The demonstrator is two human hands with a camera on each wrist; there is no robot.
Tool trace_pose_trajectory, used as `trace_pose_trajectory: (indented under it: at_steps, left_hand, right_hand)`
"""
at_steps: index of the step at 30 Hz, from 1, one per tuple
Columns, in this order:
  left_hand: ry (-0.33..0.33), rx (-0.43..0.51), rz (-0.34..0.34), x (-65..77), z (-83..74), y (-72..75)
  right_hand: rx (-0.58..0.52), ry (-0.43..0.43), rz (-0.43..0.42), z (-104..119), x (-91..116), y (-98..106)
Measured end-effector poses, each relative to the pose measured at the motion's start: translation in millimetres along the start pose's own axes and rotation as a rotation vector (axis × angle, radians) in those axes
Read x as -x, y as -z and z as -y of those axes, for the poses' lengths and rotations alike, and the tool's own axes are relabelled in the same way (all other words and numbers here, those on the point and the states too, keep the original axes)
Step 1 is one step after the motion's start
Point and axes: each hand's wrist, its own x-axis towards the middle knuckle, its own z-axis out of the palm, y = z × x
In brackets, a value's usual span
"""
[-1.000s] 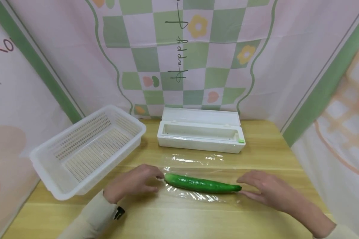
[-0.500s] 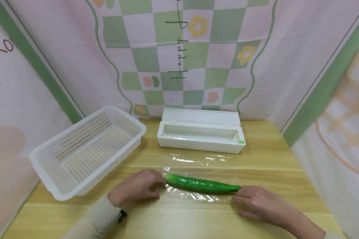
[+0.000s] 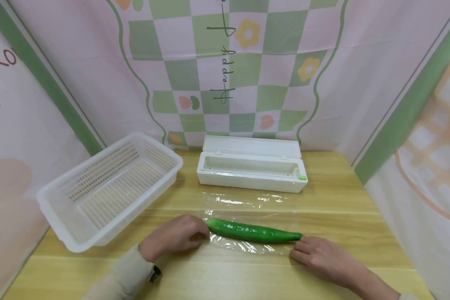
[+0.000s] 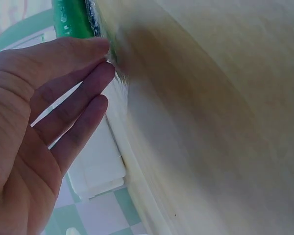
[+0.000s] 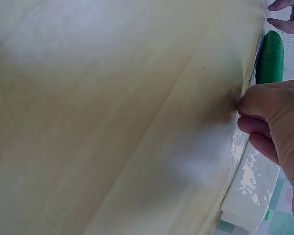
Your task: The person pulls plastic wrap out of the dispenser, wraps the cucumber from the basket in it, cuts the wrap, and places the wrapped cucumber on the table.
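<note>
A green cucumber (image 3: 253, 231) lies lengthwise on a clear sheet of cling film (image 3: 243, 203) spread over the table. At the cucumber's pale left end is my left hand (image 3: 178, 236); in the left wrist view its thumb and fingertips pinch the film's edge (image 4: 121, 90). My right hand (image 3: 322, 256) sits by the darker right end. The right wrist view has its thumb and forefinger pressed together on the film's near right corner, with the other fingers curled in. The fingertips partly hide the film there.
Behind the film stands a white cling film box (image 3: 251, 181), lid tipped back, with a green slider at its right end. A white slotted plastic basket (image 3: 108, 191) stands at the left on the wooden table (image 3: 225, 279). Patterned cloth (image 3: 232, 71) hangs behind.
My right hand has come down and toward me from the cucumber's tip to the film's corner, its fingers closing. My left hand has lowered slightly and its fingers have drawn together. The cucumber has barely moved.
</note>
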Motion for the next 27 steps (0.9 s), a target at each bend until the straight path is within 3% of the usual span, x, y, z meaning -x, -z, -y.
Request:
trace_pose_trajectory:
  at_steps: [27]
  left_hand:
    - [0.028, 0.01, -0.029, 1.3, -1.4, 7.8]
  right_hand:
    - [0.023, -0.089, -0.05, 4.1, -0.9, 3.3]
